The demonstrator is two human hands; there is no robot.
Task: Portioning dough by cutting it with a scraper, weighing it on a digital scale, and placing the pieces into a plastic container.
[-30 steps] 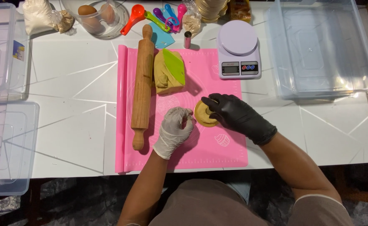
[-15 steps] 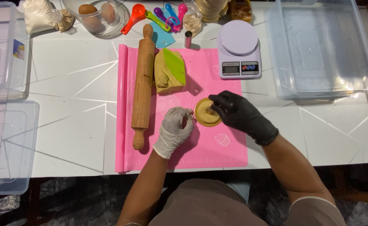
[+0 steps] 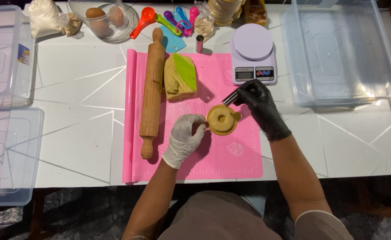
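Dough ring (image 3: pixel 222 119) between gloved hands

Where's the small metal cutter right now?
In the right hand, the metal cutter is lifted just up-right of the dough ring, below the scale on the pink mat.

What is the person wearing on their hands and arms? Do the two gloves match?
No, they differ. The left hand wears a thin white glove that ends at the wrist. The right hand wears a shiny black glove, also ending at the wrist. Both forearms are bare, and a pale short sleeve shows at the right upper arm.
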